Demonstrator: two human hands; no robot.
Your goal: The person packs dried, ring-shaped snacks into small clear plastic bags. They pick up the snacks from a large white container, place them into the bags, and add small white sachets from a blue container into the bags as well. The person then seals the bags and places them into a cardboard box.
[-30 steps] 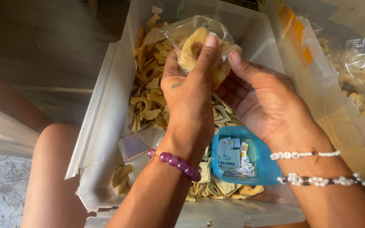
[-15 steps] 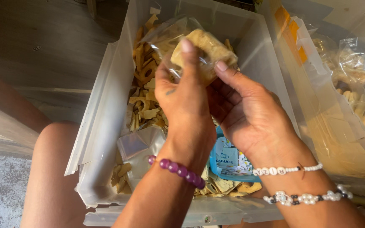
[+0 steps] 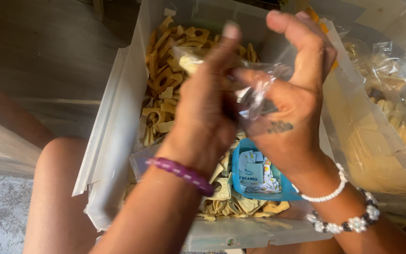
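Clear plastic bag (image 3: pixel 254 89) pinched by left hand (image 3: pixel 207 113) and right hand (image 3: pixel 292 108), raised above translucent bin (image 3: pixel 113 141) walls, fingers closed.

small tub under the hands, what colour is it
Blue, seen in the head view: the small tub sits in the clear bin.

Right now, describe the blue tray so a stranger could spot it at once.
Find the clear plastic bin of tan cut-out pieces. At its near end, below the right hand, sits the blue tray of small paper packets, the only blue thing there.
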